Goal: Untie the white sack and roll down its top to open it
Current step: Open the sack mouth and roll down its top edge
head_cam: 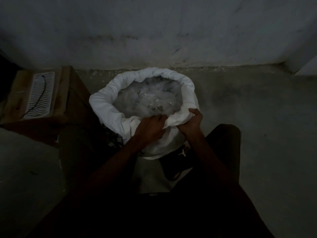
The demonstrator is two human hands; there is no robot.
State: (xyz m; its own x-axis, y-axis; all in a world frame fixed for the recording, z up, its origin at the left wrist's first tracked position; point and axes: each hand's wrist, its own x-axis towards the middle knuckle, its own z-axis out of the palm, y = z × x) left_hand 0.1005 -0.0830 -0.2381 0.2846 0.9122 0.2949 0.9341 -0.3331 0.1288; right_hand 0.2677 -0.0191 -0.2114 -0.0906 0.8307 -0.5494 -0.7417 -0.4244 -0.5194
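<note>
The white sack [106,107] stands on the floor in front of me, its mouth wide and its top rolled into a thick cuff around the far, left and right sides. Inside lies a clear plastic liner [149,98] with small dark pieces in it. My left hand [151,126] grips the cloth of the near rim, fingers curled over the edge. My right hand [193,118] holds the near-right part of the rim, pinching a fold of fabric. The two hands are close together on the same stretch of cloth.
A brown cardboard box [66,100] with a white ribbed panel [41,95] and a black cable stands to the left of the sack. A dirty wall [154,31] rises just behind. Dark cords [113,140] lie by the sack's left base. The room is dim.
</note>
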